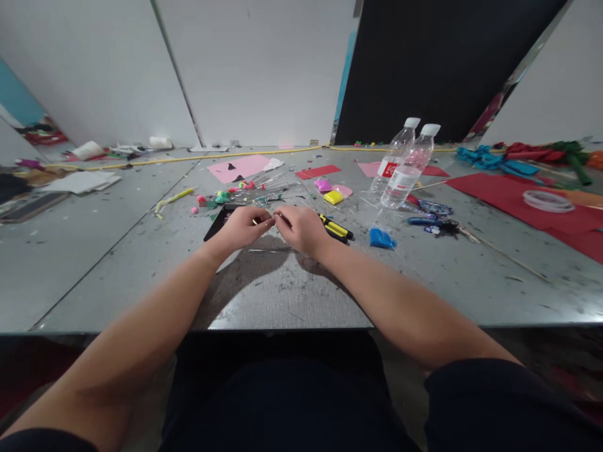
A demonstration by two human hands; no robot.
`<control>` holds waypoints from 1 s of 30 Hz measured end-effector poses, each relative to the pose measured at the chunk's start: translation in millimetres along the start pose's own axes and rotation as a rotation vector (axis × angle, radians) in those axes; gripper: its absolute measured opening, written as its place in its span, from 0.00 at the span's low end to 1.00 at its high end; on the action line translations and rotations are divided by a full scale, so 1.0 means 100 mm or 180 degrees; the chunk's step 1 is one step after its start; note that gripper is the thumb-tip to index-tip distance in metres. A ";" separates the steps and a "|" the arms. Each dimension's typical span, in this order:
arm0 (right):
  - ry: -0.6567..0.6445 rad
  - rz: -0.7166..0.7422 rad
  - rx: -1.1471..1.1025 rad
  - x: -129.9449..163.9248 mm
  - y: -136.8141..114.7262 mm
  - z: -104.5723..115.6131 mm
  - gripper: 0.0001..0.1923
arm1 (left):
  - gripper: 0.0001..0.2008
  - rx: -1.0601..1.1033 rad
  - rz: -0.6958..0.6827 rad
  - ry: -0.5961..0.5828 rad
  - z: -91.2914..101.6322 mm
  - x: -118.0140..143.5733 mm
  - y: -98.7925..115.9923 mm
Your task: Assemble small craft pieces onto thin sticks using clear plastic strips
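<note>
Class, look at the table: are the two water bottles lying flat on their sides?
No, both bottles stand upright on the table, white caps on top.

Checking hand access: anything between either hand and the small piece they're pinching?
Nothing visible. The left hand and right hand meet fingertip to fingertip on a small thin piece, too small to identify. The yellow-black tool lies just beyond the right hand.

A grey, scuffed tabletop [282,295] speckled with small scraps fills the scene, its near edge meeting a dark floor below. Beyond the fingers rise plain white wall panels [264,69] split by slanted seams, and up to their right stands a large black panel [438,63]. Even, soft light leaves only faint shadows.
</note>
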State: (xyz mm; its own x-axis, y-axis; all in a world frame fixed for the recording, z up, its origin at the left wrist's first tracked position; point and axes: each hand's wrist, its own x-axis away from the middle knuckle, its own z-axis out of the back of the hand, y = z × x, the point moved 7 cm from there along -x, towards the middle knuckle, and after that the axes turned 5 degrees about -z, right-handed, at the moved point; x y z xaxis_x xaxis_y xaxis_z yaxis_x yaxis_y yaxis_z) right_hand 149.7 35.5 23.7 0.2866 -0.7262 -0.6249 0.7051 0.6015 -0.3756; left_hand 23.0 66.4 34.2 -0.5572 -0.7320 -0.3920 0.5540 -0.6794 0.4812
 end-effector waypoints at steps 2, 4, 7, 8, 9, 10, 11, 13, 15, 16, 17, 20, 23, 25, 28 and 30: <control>0.0034 0.0038 0.0041 0.00 -0.02 0.02 0.12 | 0.14 -0.0032 -0.0056 0.0024 0.00 -0.01 0.00; 0.0003 0.0092 0.0115 0.00 -0.04 0.03 0.13 | 0.13 -0.0024 -0.0074 0.0035 -0.01 -0.01 0.00; -0.0101 0.0177 0.0239 0.00 -0.08 0.01 0.12 | 0.12 0.0074 -0.0012 0.0008 -0.04 0.00 -0.05; -0.0128 0.0203 0.0270 0.00 -0.08 0.00 0.12 | 0.12 0.0125 0.0011 -0.0002 -0.05 0.00 -0.07; -0.0139 0.0223 0.0289 0.00 -0.09 0.00 0.11 | 0.11 0.0181 0.0028 -0.0015 -0.06 0.00 -0.08; -0.0136 0.0231 0.0292 0.00 -0.09 0.00 0.11 | 0.11 0.0238 0.0038 -0.0032 -0.06 0.00 -0.09; -0.0127 0.0228 0.0274 0.01 -0.08 0.00 0.12 | 0.11 0.0287 0.0046 -0.0048 -0.07 0.00 -0.10; -0.0100 0.0185 0.0196 0.00 -0.06 0.00 0.13 | 0.13 0.0341 0.0079 -0.0059 -0.06 0.00 -0.11; -0.0097 0.0127 0.0117 0.00 -0.03 -0.01 0.14 | 0.15 0.0364 0.0126 -0.0017 -0.05 0.00 -0.12; -0.0104 0.0102 0.0094 0.00 -0.02 -0.02 0.14 | 0.15 0.0364 0.0149 0.0012 -0.03 0.00 -0.12; -0.0111 0.0082 0.0085 0.00 -0.02 -0.02 0.14 | 0.16 0.0354 0.0172 0.0033 -0.03 0.00 -0.12; -0.0124 0.0043 0.0134 -0.01 -0.01 -0.03 0.13 | 0.16 0.0274 0.0201 0.0030 -0.02 0.01 -0.10; -0.0060 -0.0003 0.0255 0.00 -0.02 -0.01 0.13 | 0.15 0.0155 0.0084 0.0060 0.00 0.01 -0.06; -0.0008 -0.0014 0.0306 0.00 -0.03 0.00 0.14 | 0.15 -0.0025 -0.0090 0.0089 0.02 0.01 -0.01; -0.0014 0.0051 0.0247 0.00 -0.04 -0.01 0.14 | 0.15 -0.0349 -0.0445 0.0077 0.04 0.01 0.07; -0.0040 0.0126 0.0156 0.00 -0.05 -0.03 0.14 | 0.13 -0.0444 -0.0690 0.0106 0.05 0.02 0.13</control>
State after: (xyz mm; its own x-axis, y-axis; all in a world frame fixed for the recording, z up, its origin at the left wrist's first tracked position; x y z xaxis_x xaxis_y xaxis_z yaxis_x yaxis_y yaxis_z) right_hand 144.6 33.5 23.7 0.3230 -0.7064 -0.6298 0.7238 0.6131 -0.3166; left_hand 25.8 56.9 43.7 -0.6530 -0.5681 -0.5009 0.5050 -0.8194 0.2712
